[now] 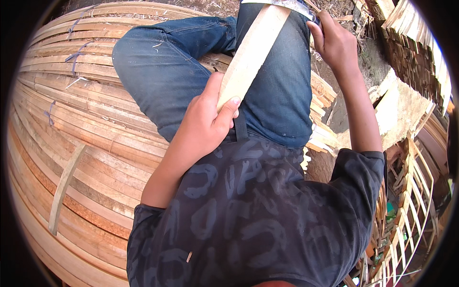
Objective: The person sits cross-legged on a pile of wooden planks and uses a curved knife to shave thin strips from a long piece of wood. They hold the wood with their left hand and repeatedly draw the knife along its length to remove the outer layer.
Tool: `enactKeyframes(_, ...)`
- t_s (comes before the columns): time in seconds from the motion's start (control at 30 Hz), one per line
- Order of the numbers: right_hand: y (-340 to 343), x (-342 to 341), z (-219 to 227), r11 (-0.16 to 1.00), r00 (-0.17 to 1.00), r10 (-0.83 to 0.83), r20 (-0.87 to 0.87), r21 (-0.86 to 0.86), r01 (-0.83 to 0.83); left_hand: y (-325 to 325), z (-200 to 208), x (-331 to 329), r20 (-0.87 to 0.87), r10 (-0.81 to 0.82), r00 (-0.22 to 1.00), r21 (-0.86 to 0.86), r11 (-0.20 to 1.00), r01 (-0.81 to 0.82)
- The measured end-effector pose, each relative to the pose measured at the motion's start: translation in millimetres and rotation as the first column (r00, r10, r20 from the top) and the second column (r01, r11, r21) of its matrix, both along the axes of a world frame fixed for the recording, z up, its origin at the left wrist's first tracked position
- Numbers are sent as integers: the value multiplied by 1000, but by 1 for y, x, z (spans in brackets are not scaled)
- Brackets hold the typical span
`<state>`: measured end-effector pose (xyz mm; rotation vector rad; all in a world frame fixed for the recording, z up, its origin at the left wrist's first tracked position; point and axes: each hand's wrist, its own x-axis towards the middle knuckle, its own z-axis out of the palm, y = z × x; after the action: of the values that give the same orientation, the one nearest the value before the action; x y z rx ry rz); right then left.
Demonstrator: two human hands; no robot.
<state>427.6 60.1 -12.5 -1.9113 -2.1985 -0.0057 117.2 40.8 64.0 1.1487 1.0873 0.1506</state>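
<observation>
The left hand (205,122) is clenched around the near end of a pale wooden slat (251,52), thumb pressed on its flat face. The slat runs up and away over the person's lap, across the right thigh of the blue jeans (162,71). The right hand (334,43) is closed on the handle of a blade (282,5), whose grey metal lies across the far end of the slat at the top edge of the view; the handle itself is hidden in the fist.

The person sits with knees bent, in a dark shirt (248,215) with faded pale lettering across the front. A small splinter (189,257) clings to the shirt low down.

Under and to the left of the legs lies a broad stack of long strips (86,143), tan to reddish, laid side by side. Blue ties (76,55) bind some bundles near the top left. One loose grey-brown strip (64,184) lies crosswise on the stack, tilted.

To the right of the right arm there is bare earth (406,105) with shavings and short offcuts (320,138) beside the thigh. Further right, more stacked strips (416,48) rise at the upper edge, and an open frame of thin laths (411,215) stands at the lower right. The torso and arms hide whatever lies directly beneath the person.
</observation>
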Motion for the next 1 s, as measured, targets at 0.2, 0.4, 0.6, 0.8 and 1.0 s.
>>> enactKeyframes(0.2,-27,-64,27,977,971,205,-125,-34,-211,-16,-9,-6,109,128,986,-178,978,-107)
enactKeyframes(0.4,-32,-90,53,971,972,113,-207,-184,-152,-12,-16,-25,38,26,999,-102,995,-22)
enactKeyframes(0.6,4,-1,15,978,978,175,113,90,-186,-28,-21,-38,148,118,982,-120,988,-101)
enactKeyframes(0.8,-31,-54,31,992,1000,-17,-5,-125,16,-28,-16,-24,190,144,971,-213,972,-103)
enactKeyframes(1.0,-15,-64,61,687,746,-348,-567,-696,-209,-20,-23,-35,152,60,987,-158,987,-36)
